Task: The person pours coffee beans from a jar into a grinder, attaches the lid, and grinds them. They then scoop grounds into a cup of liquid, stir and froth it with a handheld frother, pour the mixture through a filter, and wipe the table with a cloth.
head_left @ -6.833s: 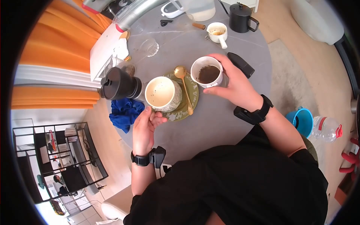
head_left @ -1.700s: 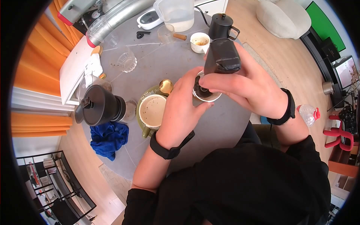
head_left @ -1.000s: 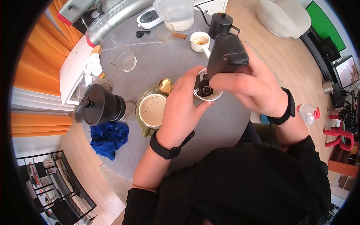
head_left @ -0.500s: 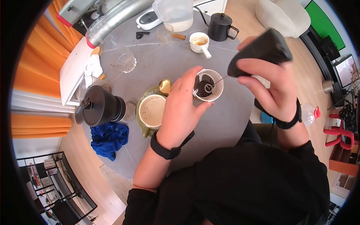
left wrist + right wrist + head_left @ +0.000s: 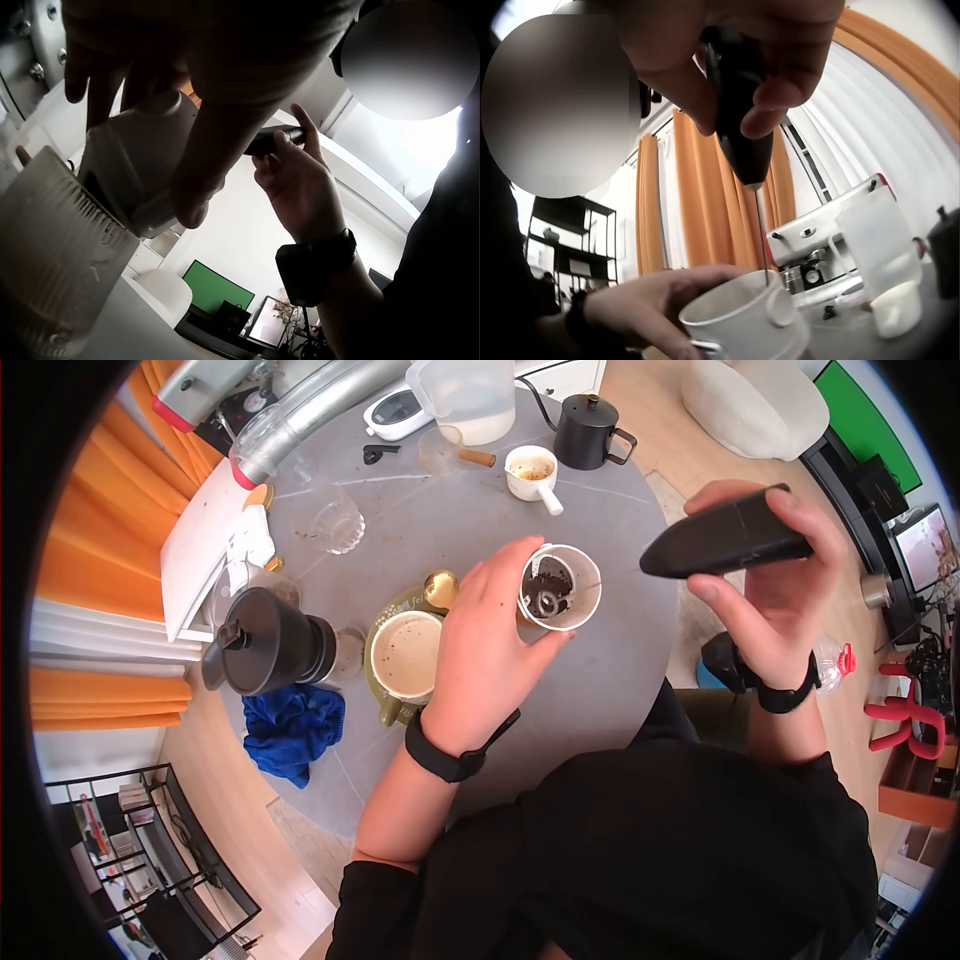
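Observation:
In the head view the left hand (image 5: 490, 645) grips a white cup (image 5: 586, 600) with dark contents, fingers and thumb around its side. The right hand (image 5: 785, 585) holds a black handheld frother (image 5: 735, 535), tilted nearly flat, to the right of the cup. Its thin wire (image 5: 762, 232) runs down into the cup (image 5: 735, 315) in the right wrist view; the ring at its end shows over the dark contents. Left of the left hand, a patterned cup of pale liquid (image 5: 408, 655) rests on a green plate (image 5: 385, 618) beside a gold spoon (image 5: 441, 589).
A black grinder (image 5: 265, 640) and blue cloth (image 5: 292, 735) lie on the left of the grey table (image 5: 450, 530). Farther back are a clear glass (image 5: 338, 525), a small white pot (image 5: 531, 473), a black kettle (image 5: 588, 433), a plastic pitcher (image 5: 480, 405) and a white scale (image 5: 398, 413).
The right hand has moved to the right with the frother and tipped it from upright to nearly flat. The left hand keeps the cup, now tilted slightly rightward. Earlier, the left hand was at the patterned cup.

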The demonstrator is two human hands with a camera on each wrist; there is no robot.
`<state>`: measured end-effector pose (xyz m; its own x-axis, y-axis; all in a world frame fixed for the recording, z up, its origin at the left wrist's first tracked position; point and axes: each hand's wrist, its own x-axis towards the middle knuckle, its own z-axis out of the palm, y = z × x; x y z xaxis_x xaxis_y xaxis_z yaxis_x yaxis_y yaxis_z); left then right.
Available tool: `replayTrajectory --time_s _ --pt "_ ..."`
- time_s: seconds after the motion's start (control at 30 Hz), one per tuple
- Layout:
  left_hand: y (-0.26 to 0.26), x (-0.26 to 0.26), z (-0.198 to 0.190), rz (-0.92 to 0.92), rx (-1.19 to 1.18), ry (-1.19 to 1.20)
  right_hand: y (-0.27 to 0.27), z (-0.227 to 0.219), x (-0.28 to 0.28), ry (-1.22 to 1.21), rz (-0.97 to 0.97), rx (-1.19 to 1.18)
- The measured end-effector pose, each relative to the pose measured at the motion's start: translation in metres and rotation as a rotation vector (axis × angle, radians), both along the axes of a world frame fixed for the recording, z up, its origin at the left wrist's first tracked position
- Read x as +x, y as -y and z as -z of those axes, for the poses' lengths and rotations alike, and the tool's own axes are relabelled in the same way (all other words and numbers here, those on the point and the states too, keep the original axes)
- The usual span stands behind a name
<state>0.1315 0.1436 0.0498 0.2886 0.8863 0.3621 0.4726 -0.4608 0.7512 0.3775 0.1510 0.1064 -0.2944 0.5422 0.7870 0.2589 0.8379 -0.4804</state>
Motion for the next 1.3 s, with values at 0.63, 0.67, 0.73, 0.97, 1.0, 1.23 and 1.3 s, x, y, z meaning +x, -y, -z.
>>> replayTrajectory --time_s 0.63,0.67,0.73,0.97,1.0,1.23,1.3 --pt "-0.001 -0.007 0.007 -0.065 -0.090 -0.023 -0.023 0.073 0.048 -0.445 0.119 -0.936" --pt "-0.001 -0.007 0.005 -0.048 -0.129 -0.002 -0.026 0.086 0.046 -0.446 0.120 -0.934" --pt "-0.001 -0.007 0.003 -0.030 -0.165 0.019 -0.030 0.105 0.042 -0.046 0.304 -0.891" --pt "-0.002 -0.006 0.001 0.026 -0.070 0.007 -0.017 0.096 0.001 0.599 0.409 -0.715" --pt "-0.002 -0.006 0.000 0.035 -0.070 0.004 -0.018 0.094 0.001 0.719 0.387 -0.707" --pt "-0.002 -0.007 0.007 -0.003 -0.023 -0.064 -0.003 0.036 -0.033 0.413 -0.085 -0.517" --pt "-0.003 -0.007 0.008 0.003 0.014 -0.053 -0.004 0.033 -0.046 0.420 -0.154 -0.377"
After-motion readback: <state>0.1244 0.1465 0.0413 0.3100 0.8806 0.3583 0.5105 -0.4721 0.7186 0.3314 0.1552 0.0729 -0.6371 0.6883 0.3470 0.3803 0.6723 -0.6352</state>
